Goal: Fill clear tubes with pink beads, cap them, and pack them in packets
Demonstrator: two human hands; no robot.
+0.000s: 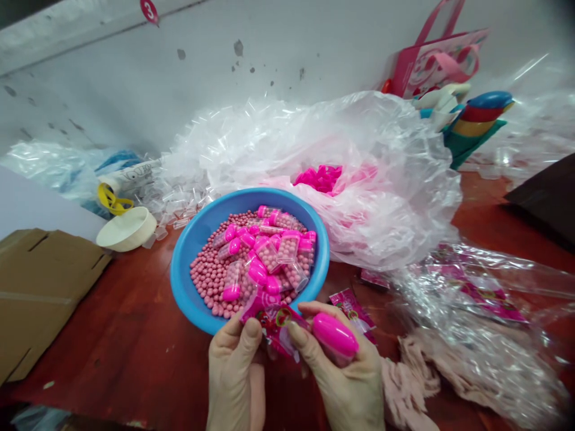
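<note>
Just in front of the blue basin, my left hand [238, 353] pinches one side of a small pink printed packet [277, 323] between thumb and fingers. On the packet's other side, the thumb of my right hand [336, 365] presses against it. That same hand also cradles a small container with a glossy pink cap [335, 335]; its lower part is hidden by my palm. Behind the packet, the blue basin [179, 293] holds many pink beads [211, 272]. Several clear, pink-capped containers [287, 246] filled with beads lie on top of them.
Clear plastic bags [404, 197] spread behind the basin, with bright pink pieces [321, 178] inside. More printed packets [353, 308] lie to the right beside a beige cloth [408, 377]. A white bowl [128, 230] and cardboard box [49, 287] stand left on the red table [121, 353].
</note>
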